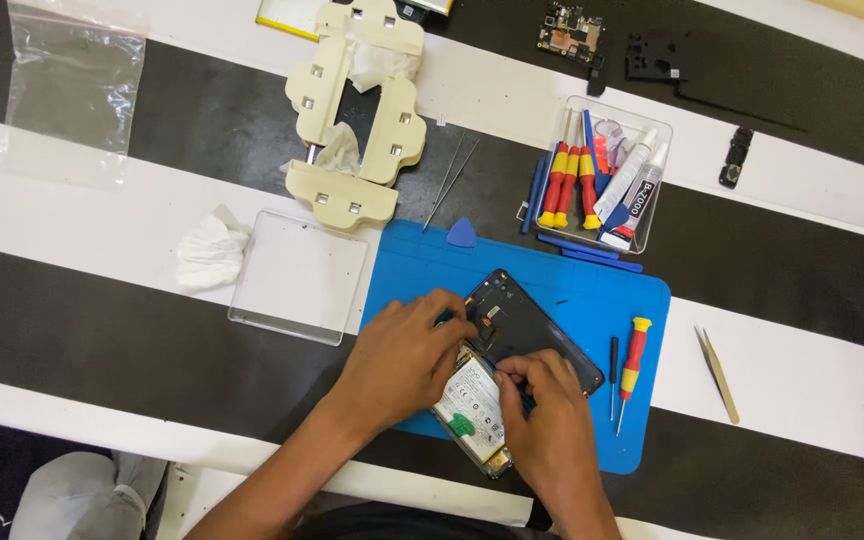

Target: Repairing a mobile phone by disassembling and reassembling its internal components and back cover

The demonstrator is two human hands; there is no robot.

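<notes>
both hands [472, 375] grip opened phone [512, 350]; blue mat [602, 290]

bare forearms, no sleeves, grey trouser knee [77, 492]

A phone-repair workbench is shown. A blue work mat [572, 300] is laid on a black-and-white striped table [802, 370], and a clear tray [602, 175] is filled with red-and-yellow screwdrivers and glue tubes. Tweezers [718, 373], a bare circuit board [570, 32] and a cream clamping jig [352, 120] are spread around an opened phone [527, 330].
</notes>
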